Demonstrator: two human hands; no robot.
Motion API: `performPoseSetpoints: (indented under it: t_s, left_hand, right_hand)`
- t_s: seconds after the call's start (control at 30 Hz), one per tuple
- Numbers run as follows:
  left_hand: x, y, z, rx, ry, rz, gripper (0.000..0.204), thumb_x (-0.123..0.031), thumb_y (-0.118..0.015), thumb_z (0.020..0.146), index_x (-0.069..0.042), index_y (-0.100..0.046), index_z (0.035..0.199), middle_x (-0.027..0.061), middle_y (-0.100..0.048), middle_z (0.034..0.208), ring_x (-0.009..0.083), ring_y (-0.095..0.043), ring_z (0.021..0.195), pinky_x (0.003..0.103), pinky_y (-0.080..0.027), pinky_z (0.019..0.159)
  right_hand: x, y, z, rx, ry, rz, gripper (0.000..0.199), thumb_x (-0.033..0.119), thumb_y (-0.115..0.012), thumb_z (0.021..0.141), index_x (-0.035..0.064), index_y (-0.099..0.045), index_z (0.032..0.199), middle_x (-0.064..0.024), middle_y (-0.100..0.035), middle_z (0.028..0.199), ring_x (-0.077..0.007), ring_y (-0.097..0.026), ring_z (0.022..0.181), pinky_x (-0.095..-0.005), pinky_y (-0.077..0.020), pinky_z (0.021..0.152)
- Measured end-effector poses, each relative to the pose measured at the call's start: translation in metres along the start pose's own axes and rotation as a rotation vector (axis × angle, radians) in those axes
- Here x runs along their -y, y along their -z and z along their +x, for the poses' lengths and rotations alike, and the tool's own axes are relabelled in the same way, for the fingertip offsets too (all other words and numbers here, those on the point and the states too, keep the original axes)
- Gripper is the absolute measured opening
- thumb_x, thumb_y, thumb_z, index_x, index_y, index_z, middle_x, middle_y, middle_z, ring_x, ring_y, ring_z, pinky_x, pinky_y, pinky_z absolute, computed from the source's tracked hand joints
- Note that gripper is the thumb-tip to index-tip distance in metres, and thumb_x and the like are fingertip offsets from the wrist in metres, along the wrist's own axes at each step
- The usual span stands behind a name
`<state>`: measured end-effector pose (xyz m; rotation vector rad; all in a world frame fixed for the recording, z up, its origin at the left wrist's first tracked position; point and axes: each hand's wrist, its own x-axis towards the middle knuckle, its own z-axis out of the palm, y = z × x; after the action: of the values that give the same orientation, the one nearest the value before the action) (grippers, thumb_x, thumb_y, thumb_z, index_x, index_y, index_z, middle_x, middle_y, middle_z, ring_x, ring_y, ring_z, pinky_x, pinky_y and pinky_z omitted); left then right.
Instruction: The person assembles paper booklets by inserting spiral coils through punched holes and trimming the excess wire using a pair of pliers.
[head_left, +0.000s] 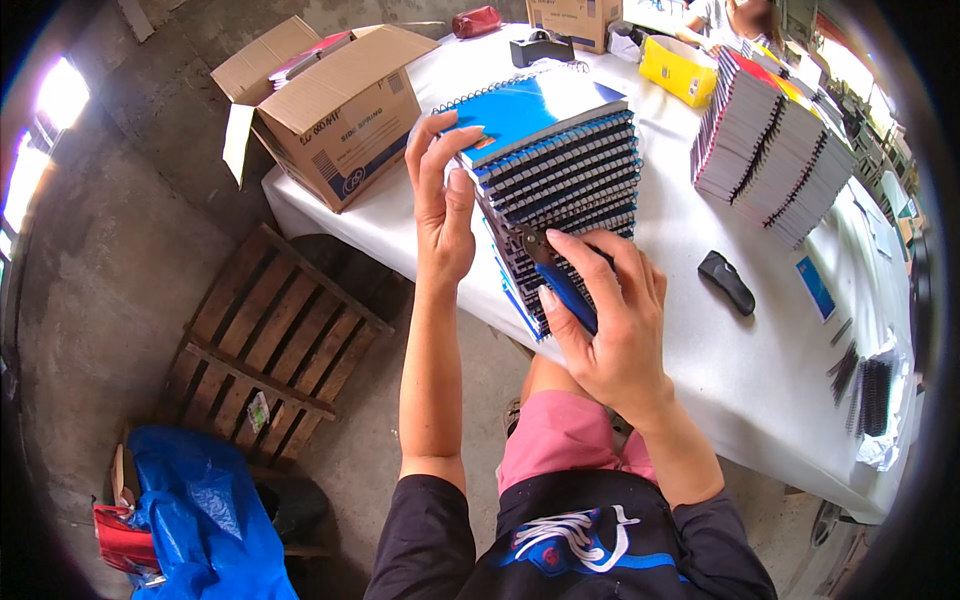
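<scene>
Before me, the right hand point(612, 312) gripped blue-handled pliers point(566, 288) at spiral bindings point(595, 205), which a slip could have bent. The left hand point(443, 205) rested unclenched on the notebook stack point(560, 170) at the table's point(700, 365) edge; tugging might have toppled it.

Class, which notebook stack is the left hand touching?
The blue-topped stack, with the left hand at its top corner; the red-topped notebooks stand farther right.

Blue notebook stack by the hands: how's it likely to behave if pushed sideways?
The notebook stack would probably resist, feeling heavy, with many notebooks piled high. Its layers may slide apart, since no strap shows around them. The top cover looks glossy, so it could be slippery.
</scene>
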<state>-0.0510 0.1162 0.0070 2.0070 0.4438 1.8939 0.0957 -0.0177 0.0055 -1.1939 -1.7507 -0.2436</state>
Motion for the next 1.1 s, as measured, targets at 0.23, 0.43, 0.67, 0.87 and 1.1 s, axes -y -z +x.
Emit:
performPoseSetpoints:
  t_s: [0.23, 0.43, 0.67, 0.87, 1.1]
  left_hand:
    - [0.004, -0.002, -0.002, -0.013, 0.030, -0.039, 0.031, -0.034, -0.037, 0.098, -0.018, -0.057, 0.116, 0.0109, -0.038, 0.132, 0.0239, -0.029, 0.131, 0.042, -0.029, 0.105]
    - [0.008, 0.003, -0.005, 0.013, 0.012, -0.019, 0.034, -0.036, -0.037, 0.099, -0.015, -0.049, 0.122, 0.0069, -0.035, 0.136, 0.0159, -0.037, 0.125, 0.031, -0.038, 0.100]
    - [0.008, 0.000, -0.004, -0.002, 0.036, -0.045, 0.034, -0.035, -0.038, 0.098, -0.015, -0.049, 0.123, 0.0068, -0.034, 0.136, 0.0161, -0.037, 0.126, 0.031, -0.038, 0.102]
    - [0.009, 0.003, -0.001, 0.025, -0.014, -0.020, 0.033, -0.034, -0.037, 0.099, -0.015, -0.047, 0.124, 0.0063, -0.034, 0.137, 0.0145, -0.040, 0.123, 0.030, -0.041, 0.100]
    - [0.008, -0.001, -0.001, -0.013, 0.041, -0.111, 0.031, -0.034, -0.038, 0.097, -0.017, -0.055, 0.118, 0.0106, -0.036, 0.134, 0.0233, -0.031, 0.130, 0.043, -0.030, 0.105]
  right_hand:
    - [0.000, -0.003, 0.002, 0.001, 0.020, -0.129, 0.040, 0.022, -0.062, 0.080, 0.0145, -0.057, 0.119, -0.0066, -0.053, 0.104, -0.0240, -0.053, 0.090, -0.0379, -0.0375, 0.080]
    - [0.003, 0.005, 0.006, 0.351, -0.506, 0.825, 0.033, 0.024, -0.055, 0.090, 0.0090, -0.051, 0.119, -0.0080, -0.057, 0.094, -0.0179, -0.060, 0.074, -0.0278, -0.0477, 0.059]
    - [-0.001, 0.002, -0.005, 0.203, -0.407, 0.659, 0.036, 0.026, -0.056, 0.090, 0.0077, -0.051, 0.121, -0.0108, -0.056, 0.100, -0.0216, -0.056, 0.089, -0.0375, -0.0434, 0.076]
    - [-0.007, 0.000, -0.011, -0.020, -0.021, -0.058, 0.040, 0.025, -0.061, 0.084, 0.0138, -0.054, 0.121, -0.0098, -0.051, 0.111, -0.0276, -0.050, 0.099, -0.0434, -0.0330, 0.089]
    - [-0.008, -0.008, -0.010, 0.057, -0.075, 0.127, 0.034, 0.023, -0.059, 0.086, 0.0117, -0.056, 0.118, -0.0086, -0.057, 0.100, -0.0256, -0.057, 0.086, -0.0366, -0.0426, 0.074]
